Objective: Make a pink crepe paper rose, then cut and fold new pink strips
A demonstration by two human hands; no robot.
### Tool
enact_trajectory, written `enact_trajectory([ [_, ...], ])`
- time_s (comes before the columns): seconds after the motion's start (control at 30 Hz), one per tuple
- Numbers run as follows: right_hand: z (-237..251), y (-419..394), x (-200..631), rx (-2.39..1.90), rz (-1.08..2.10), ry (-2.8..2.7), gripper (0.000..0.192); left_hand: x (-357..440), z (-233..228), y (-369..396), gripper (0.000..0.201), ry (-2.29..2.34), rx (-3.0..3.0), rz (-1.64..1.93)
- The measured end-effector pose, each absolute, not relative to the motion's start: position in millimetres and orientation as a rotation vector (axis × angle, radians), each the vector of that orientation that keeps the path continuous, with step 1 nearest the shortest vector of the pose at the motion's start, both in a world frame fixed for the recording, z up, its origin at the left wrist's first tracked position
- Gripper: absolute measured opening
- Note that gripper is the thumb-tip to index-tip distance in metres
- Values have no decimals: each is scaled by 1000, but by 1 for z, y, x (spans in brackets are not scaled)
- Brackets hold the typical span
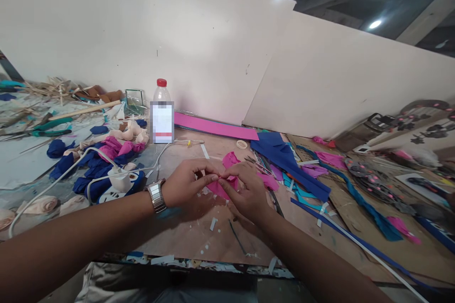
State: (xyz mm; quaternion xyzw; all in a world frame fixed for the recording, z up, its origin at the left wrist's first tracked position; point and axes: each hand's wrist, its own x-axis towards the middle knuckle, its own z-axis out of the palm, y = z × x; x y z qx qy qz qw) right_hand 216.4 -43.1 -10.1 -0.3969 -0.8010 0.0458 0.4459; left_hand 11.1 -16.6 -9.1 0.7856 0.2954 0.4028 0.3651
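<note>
Pinching a pink piece [221, 185] between them, the left hand [186, 183] and right hand [246, 191] meet over the middle of the surface [199, 241], fingertips closed on its upper edge. A silver watch [157, 196] sits on the left wrist. Behind the hands stands a bottle [162, 112] with a red cap, near a pink sheet [216, 128] by the wall. Blue fabric [284, 158] lies to the right; white cables [71, 168] and blue and pink scraps [106, 154] lie to the left.
</note>
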Motion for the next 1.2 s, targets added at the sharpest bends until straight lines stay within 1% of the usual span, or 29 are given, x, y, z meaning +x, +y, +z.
enact_trajectory([
  [0.13, -10, -44, 216, -1009, 141, -1990, 5, 11, -9, -17, 20, 783, 2018, 1046],
  [0.47, -14, -42, 218, -1048, 149, -1964, 14, 11, -5, -20, 19, 677, 2023, 1088],
  [0.83, -8, -44, 216, -994, 117, -1995, 13, 11, -12, -16, 24, 718, 2027, 1032],
  [1.07, -8, -44, 216, -963, 120, -2007, 5, 11, -12, -16, 25, 757, 1971, 1018],
  [1.2, -6, -45, 216, -981, 137, -1996, 10, 12, -11, -18, 21, 736, 1951, 993],
])
